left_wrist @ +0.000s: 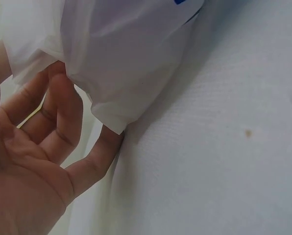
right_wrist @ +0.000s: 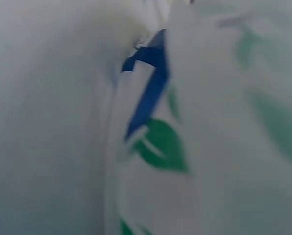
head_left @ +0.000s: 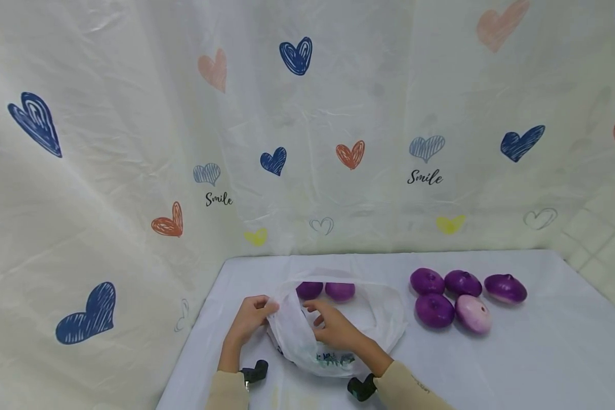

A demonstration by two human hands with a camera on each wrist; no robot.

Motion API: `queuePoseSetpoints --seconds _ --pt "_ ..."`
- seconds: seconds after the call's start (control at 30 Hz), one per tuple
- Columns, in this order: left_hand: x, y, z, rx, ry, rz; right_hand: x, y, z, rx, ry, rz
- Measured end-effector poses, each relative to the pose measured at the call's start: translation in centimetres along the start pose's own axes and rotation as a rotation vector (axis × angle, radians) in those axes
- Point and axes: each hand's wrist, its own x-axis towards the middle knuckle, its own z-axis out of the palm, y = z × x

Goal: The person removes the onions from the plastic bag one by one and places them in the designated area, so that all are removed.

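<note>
A white plastic bag [head_left: 307, 347] with green and blue print lies on the table, its mouth held apart on the left. My left hand [head_left: 251, 318] pinches the bag's left edge between thumb and fingers; the left wrist view shows this hand [left_wrist: 43, 132] under the bag's folds [left_wrist: 121, 63]. Two purple onions, one darker [head_left: 309, 290] and one lighter [head_left: 340, 291], show through the bag's opening. My right hand [head_left: 338, 327] is over the bag's mouth, fingers loosely bent and spread, pointing left. The right wrist view holds only printed bag plastic [right_wrist: 156, 161], with the hand hidden.
Several purple onions [head_left: 434, 311] sit in a group right of the bag, one paler pink [head_left: 473, 314] in front and one [head_left: 505, 288] at the right end. A white cloth covers the table [head_left: 523, 364]. Behind it hangs a heart-printed curtain [head_left: 369, 216].
</note>
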Motion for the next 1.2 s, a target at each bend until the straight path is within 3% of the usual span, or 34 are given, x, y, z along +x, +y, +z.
queuePoseSetpoints --seconds 0.4,0.73,1.2 --pt "0.2 -0.3 -0.1 -0.002 -0.029 0.014 1.8 0.7 1.8 -0.08 0.026 -0.004" --pt "0.2 -0.1 0.0 0.005 -0.018 0.008 1.9 1.0 1.9 -0.082 0.044 -0.001" --pt "0.0 0.1 0.0 0.0 -0.006 0.009 0.8 1.2 0.7 -0.061 0.085 0.097"
